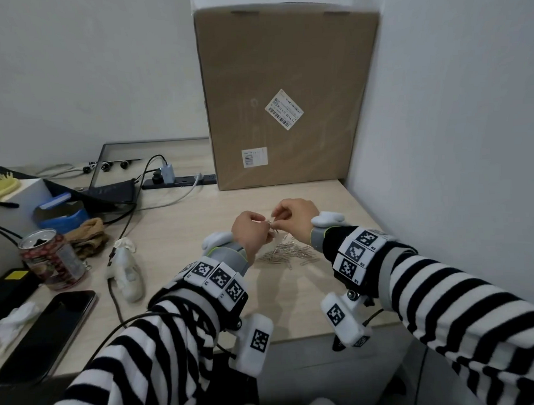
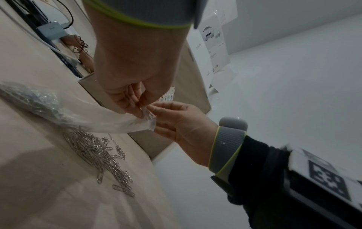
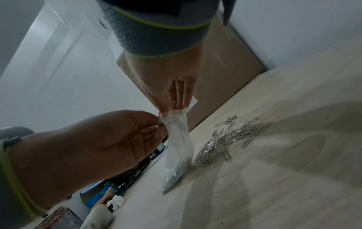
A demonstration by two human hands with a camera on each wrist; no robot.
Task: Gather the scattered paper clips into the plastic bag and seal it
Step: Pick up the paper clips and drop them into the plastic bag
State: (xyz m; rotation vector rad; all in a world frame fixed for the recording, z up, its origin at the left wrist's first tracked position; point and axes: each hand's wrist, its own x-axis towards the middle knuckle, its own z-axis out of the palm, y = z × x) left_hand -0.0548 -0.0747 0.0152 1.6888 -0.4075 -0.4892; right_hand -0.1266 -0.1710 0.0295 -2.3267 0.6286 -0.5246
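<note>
wrist views show plastic bag (image 3: 177, 139), head view barely | my left hand (image 2: 129, 86) and right hand (image 2: 176, 122) pinch its mouth | paper clips (image 1: 287, 252) heaped below my grip, near desk (image 1: 181, 236) right edge

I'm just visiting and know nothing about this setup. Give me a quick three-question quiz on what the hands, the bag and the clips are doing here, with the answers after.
1. True or false: both the left hand and the right hand pinch the top edge of the plastic bag.
2. Where does the loose pile of paper clips lie?
A. on the table, beside the bag
B. inside the cardboard box
C. on the phone
3. Fill in: the bag's lower end, with some clips already inside, rests on the ____.

Key: 1 true; 2 A; 3 table.
</note>
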